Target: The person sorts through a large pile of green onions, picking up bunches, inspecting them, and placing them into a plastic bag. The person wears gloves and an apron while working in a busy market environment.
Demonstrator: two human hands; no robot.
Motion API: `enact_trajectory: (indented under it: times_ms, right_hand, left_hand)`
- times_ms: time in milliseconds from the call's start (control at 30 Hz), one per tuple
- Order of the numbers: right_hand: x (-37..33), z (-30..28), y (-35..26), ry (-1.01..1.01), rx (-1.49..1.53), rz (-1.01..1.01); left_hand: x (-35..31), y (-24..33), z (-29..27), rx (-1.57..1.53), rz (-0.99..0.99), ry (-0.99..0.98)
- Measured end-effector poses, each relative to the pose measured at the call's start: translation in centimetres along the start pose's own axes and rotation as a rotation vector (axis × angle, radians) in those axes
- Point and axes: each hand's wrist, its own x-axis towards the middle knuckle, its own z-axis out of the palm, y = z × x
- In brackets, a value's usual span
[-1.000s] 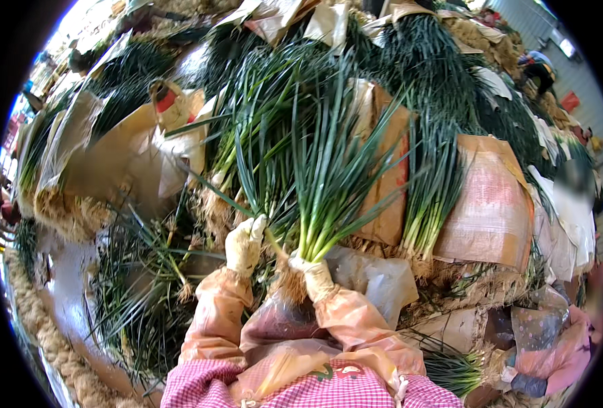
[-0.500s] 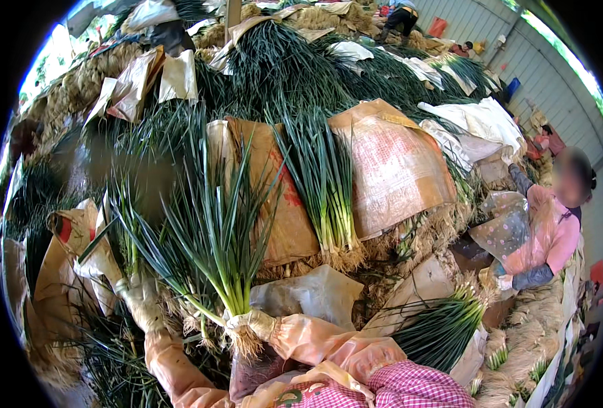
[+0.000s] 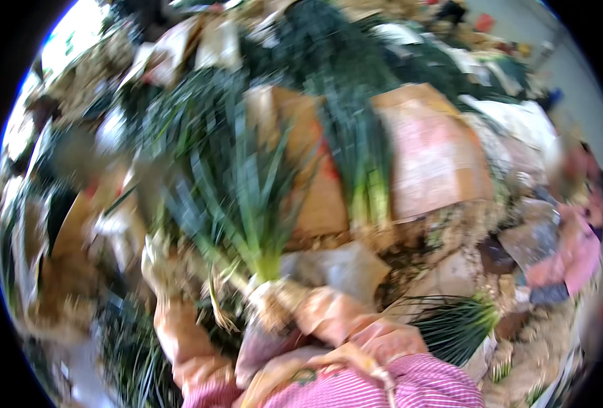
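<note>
My right hand [image 3: 293,294], in a pale glove, is closed around the lower end of a bunch of green onions [image 3: 266,262]. Its roots hang below the fist, and the long green leaves fan upward and to the left. My left hand [image 3: 156,262], also gloved, is beside more onion stalks to the left. Motion blur hides what its fingers do. Both forearms wear translucent orange sleeve covers.
Another onion bunch [image 3: 369,194] lies between a brown sack [image 3: 318,183] and a pinkish woven sack [image 3: 432,160]. Onions with dark leaves [image 3: 454,333] lie at the lower right. A co-worker in pink [image 3: 565,248] is at the right edge. Leafy heaps fill the back.
The whole view has shifted, so the scene sits farther right and is blurred. My right hand still grips the onion bunch. My left hand remains by the stalks on the left.
</note>
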Motion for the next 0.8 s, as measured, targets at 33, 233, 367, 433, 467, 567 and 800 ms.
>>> enact_trajectory:
  times_ms: [33,233,367,433,467,567,800]
  right_hand:
    - [0.3,0.9,0.5,-0.029,0.02,0.027]
    - [0.1,3.0,-0.1,-0.092,0.042,-0.009]
    - [-0.2,-1.0,1.1,0.016,-0.102,-0.108]
    - [-0.5,2.8,0.4,0.238,-0.034,-0.062]
    - [-0.5,1.9,0.4,0.195,-0.096,-0.077]
    - [0.5,0.3,1.1,0.124,0.016,-0.085]
    - [-5.5,2.9,-1.0,0.057,-0.098,0.202]
  left_hand:
    - [2.4,1.4,-5.2,0.136,0.143,-0.103]
    - [-2.6,-3.8,-4.4,0.348,-0.087,-0.589]
    - [-10.2,-8.6,-3.3,0.605,0.171,-0.682]
    - [-9.5,-8.2,-4.1,1.057,0.878,-0.715]
    - [-9.5,-8.4,-4.3,1.132,0.803,-0.777]
    - [-9.0,-5.8,-3.3,1.083,0.825,-0.868]
    - [-1.0,-7.0,-0.6,0.599,-0.215,-0.789]
